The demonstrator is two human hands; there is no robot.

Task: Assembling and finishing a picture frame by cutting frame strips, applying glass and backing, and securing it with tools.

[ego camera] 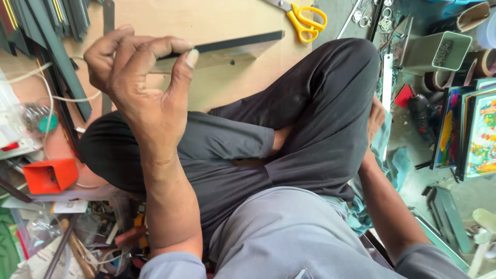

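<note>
cluttered plywood floor (pixel 217 20), left hand (pixel 137 85) at ten o'clock pinched shut on dark metal strip (pixel 232 44) running toward one o'clock, right hand (pixel 376 120) at three o'clock, grip hidden, cannot tell; far end likely to dip, pinch so near one tip.

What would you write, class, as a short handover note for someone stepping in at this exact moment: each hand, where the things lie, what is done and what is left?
Left hand: raised over the wooden board, fingers pinched on the near end of a long dark strip that runs to the right.
Right hand: low beside the right knee, mostly hidden by the dark trousers; whether it holds anything cannot be told.
Nearby: yellow-handled scissors at the board's far edge, an orange box to the left, framed pictures to the right.
Done: strip picked up. Left: cannot be judged from this view.
</note>
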